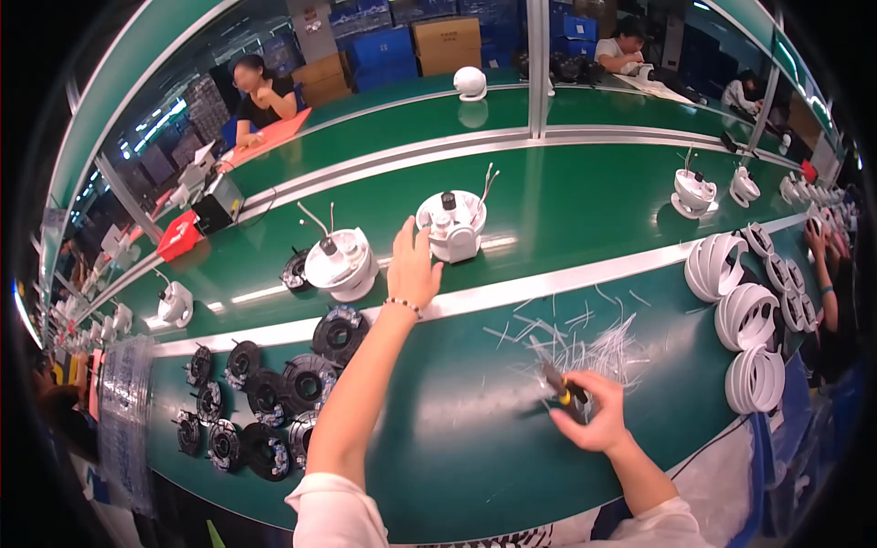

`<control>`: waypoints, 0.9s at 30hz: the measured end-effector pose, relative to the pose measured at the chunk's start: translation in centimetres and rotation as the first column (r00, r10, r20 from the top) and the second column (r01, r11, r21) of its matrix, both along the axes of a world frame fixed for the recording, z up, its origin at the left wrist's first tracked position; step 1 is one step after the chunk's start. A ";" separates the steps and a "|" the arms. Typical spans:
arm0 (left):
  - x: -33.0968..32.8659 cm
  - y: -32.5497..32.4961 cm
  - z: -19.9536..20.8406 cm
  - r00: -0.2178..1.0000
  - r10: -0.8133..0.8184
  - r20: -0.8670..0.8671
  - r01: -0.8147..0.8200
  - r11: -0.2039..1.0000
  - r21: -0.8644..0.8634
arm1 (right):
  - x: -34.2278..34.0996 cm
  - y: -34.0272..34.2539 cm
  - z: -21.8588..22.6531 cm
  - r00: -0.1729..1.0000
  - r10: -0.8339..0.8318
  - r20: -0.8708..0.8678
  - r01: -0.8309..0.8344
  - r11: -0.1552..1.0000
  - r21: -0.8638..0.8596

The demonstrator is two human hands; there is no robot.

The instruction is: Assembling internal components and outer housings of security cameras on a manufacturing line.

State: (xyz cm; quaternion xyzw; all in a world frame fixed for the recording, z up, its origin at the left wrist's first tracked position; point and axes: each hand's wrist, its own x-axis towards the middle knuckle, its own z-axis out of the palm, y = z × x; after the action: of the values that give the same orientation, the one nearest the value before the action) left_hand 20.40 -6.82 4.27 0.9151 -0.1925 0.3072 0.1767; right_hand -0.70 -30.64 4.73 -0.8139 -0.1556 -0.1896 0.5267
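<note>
While the right hand (598, 413) has its grip wrapped around yellow-and-black cutters (554, 377), pale strips (603, 349) strewn at its twelve o'clock across the tabletop (457, 447), the left hand (414, 272) spreads loosely, perhaps just touching the white housing (461, 239) at one o'clock.

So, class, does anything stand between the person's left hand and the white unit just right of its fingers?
Nothing visible does. The left hand is right beside the white unit, though contact is unclear. Another white unit stands on the hand's other side, out of that gap.
</note>
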 end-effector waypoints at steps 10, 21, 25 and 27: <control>7.0 -0.9 -1.4 0.972 -0.235 -0.006 0.235 0.969 0.074 | -1.8 -1.8 0.7 0.971 0.007 0.238 0.023 0.992 -0.122; -1.0 -10.4 6.3 0.635 -0.713 -0.296 0.046 0.417 -0.908 | -1.5 -1.6 0.1 0.988 0.108 0.108 -0.115 0.992 0.061; -6.0 -9.5 11.4 0.315 -0.948 -0.048 -0.233 -0.028 -0.972 | -1.0 -1.0 0.7 0.927 0.365 0.091 -0.375 0.909 0.181; -5.9 -8.4 10.5 0.096 -0.982 0.163 -0.337 -0.186 -0.923 | -0.9 -1.0 0.4 0.905 0.411 0.113 -0.426 0.877 0.224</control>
State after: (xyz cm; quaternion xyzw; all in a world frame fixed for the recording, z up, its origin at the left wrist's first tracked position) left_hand 14.48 -15.18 14.72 0.3058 -0.1788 -0.3105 0.8821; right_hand -1.59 -31.61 5.11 -0.6839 -0.3197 -0.1143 0.6458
